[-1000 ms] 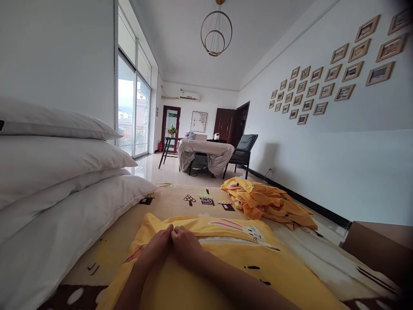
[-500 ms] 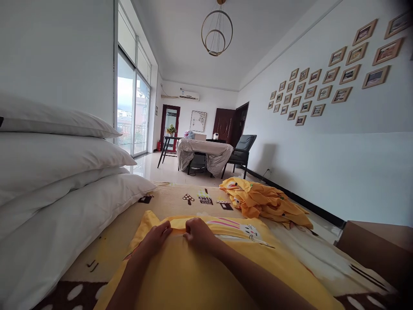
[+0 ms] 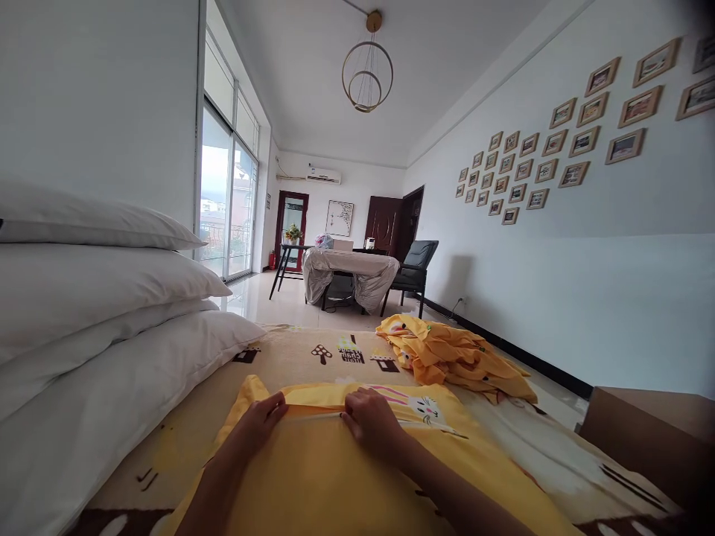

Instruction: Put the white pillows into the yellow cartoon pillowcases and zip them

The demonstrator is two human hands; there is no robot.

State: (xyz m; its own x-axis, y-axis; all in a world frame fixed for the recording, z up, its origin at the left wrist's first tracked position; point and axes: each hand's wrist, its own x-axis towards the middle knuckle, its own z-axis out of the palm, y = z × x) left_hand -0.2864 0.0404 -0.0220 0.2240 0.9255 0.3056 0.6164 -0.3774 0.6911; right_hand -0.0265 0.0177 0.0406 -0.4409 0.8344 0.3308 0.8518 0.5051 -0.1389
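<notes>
**Two hands on the open edge of a yellow pillowcase**

The left hand (image 3: 260, 423) and the right hand (image 3: 369, 417) both lay on the yellow pillowcase (image 3: 346, 476), which rested flat on the patterned blanket (image 3: 313, 353) directly in front of the person. Each hand was closed on the far edge of the cloth, fingers curled over it; between them a thin white line showed, probably the pillow inside (I could not tell this for sure). The hands were set apart along the same edge, so the fabric between them looked stretched and straight, which likely kept the opening neat and even.

On the left, a stack of white pillows (image 3: 100, 298) lay near the work, within easy reach. On the right, further away, a crumpled heap of yellow cloth (image 3: 452, 357) with the same cartoon print waited on the blanket, well apart from the hands. A brown cardboard box (image 3: 648, 439) stood at the right border
</notes>
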